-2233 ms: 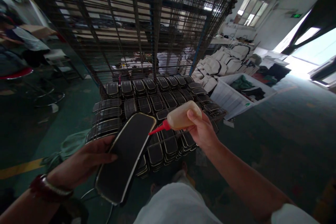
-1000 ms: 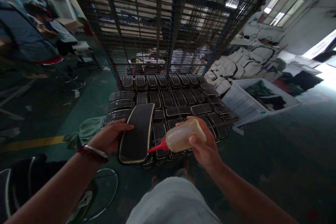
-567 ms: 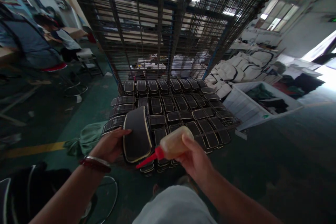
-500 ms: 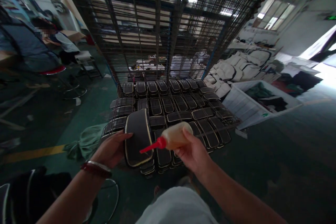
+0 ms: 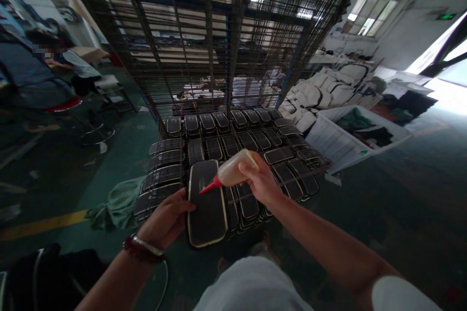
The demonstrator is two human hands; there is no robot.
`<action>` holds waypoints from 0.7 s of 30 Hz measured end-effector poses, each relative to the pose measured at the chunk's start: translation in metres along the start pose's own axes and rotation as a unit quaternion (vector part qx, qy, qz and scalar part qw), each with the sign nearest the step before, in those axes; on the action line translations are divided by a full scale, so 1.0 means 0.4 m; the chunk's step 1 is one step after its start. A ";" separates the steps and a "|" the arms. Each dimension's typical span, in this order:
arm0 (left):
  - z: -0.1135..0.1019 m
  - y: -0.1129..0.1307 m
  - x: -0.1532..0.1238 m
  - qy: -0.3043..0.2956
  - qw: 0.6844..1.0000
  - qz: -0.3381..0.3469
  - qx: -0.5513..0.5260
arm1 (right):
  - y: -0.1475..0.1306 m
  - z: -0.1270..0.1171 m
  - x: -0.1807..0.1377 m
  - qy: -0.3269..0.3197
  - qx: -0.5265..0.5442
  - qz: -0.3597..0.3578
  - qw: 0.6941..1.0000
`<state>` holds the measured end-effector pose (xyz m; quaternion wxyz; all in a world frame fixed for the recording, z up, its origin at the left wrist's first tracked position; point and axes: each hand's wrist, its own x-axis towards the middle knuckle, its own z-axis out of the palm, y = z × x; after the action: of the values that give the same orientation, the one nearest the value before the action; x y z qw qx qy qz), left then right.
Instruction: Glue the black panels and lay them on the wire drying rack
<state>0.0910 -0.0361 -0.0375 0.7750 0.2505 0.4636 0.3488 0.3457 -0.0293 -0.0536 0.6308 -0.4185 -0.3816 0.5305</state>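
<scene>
Rack: tall dark wire-mesh rack (image 5: 219,34), rising behind everything in many thin tiers.
Crate: white plastic crate (image 5: 328,138) on the green floor, right of the rack, with dark fabric inside.
Shelf load: rows of small black oblong pieces with pale rims (image 5: 251,141), flat on the lowest wire shelf, packed edge to edge and stacked at the near side.
Cloth: crumpled green cloth (image 5: 113,204) on the floor, just left of that shelf.
Panel: black oblong panel with a pale rim (image 5: 207,204), face up over the near left corner of the stacks; cannot tell whether resting on them.
Bottle: translucent amber squeeze bottle with a red nozzle (image 5: 233,170), tilted down to the left, tip over the panel's upper half.
Left hand (image 5: 168,218): clamped on the panel's left edge, thumb on top.
Right hand (image 5: 260,182): wrapped round the bottle's body, hands well apart.
Handling: probably light and fairly stiff, flat like a padded board; likely tacky wherever the bottle's fluid lands.
Hold: best at the bare long edge or underneath, clear of the pale rim.
</scene>
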 end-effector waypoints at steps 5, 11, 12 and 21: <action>-0.015 0.013 -0.002 -0.023 1.000 -0.007 0.015 | -0.048 -0.049 0.019 -0.055 -0.035 -0.020 0.998; -0.005 0.019 0.012 -0.047 0.999 -0.009 0.018 | -0.072 -0.069 0.052 -0.026 -0.052 -0.104 0.993; -0.001 0.021 0.019 -0.048 0.999 -0.006 0.017 | -0.067 -0.072 0.046 -0.039 -0.041 -0.091 0.994; 0.009 -0.004 0.186 0.013 0.998 -0.011 0.055 | -0.047 -0.300 0.027 0.049 0.296 0.147 0.942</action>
<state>0.1189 0.0200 -0.0777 0.7578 0.2832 0.4949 0.3172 0.4650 -0.0351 -0.0787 0.6593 -0.2895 -0.1100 0.6851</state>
